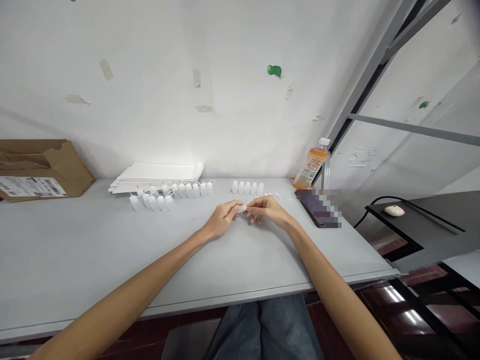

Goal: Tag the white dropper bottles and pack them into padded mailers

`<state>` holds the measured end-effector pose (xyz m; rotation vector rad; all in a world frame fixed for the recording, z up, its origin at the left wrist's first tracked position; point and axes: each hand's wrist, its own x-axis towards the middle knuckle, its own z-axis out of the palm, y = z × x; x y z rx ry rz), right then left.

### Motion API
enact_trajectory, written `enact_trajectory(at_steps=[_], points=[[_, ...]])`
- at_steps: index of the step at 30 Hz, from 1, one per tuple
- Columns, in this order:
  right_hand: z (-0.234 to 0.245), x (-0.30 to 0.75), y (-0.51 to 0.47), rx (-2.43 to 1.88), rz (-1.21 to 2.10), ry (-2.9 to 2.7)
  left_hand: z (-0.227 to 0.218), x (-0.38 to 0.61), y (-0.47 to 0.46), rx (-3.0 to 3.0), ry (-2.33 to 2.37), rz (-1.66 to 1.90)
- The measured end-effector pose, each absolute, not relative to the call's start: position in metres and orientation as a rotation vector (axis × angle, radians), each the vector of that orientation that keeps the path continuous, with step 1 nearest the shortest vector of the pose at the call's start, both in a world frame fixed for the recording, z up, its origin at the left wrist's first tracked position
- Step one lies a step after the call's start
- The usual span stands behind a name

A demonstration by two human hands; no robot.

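Over the middle of the table, a small whitish, bottle-shaped plastic piece [241, 208] is pinched between the fingertips of both my hands. My left hand [222, 218] is closed on its left part. At the other end, the thumb and forefinger of my right hand [270, 211] grip the tip, while its other fingers curl below. Just beyond my hands stands a short row of similar white pieces [247, 188]. A few thin white loops [276, 196] lie behind my right hand. To the left stand more white pieces [187, 191], several with loops at their tops.
A stack of white sheets [161, 172] lies against the wall, beside an open cardboard box [41, 167] at far left. On the right are an orange drink bottle [312, 165] and a dark phone [318, 209]. A white mouse [394, 211] rests on a dark surface beyond the table.
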<state>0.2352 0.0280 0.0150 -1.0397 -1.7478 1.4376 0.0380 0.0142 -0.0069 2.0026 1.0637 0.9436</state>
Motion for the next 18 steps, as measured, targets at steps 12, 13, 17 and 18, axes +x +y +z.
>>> enact_trajectory(at_steps=[12,13,17,18], points=[[0.0145,0.2261,0.0226,-1.029,1.302,-1.835,-0.0056,0.0377,0.0113,1.905,1.071,0.989],[0.0146,0.2256,0.0222,-1.023,1.302,-1.833,-0.0053,0.0374,0.0111,1.87,1.056,0.989],[0.0159,0.2253,0.021,-1.013,1.308,-1.825,-0.0015,0.0373,0.01,1.626,1.013,0.892],[0.0165,0.2256,0.0207,-1.012,1.311,-1.824,-0.0004,0.0376,0.0098,1.551,0.999,0.861]])
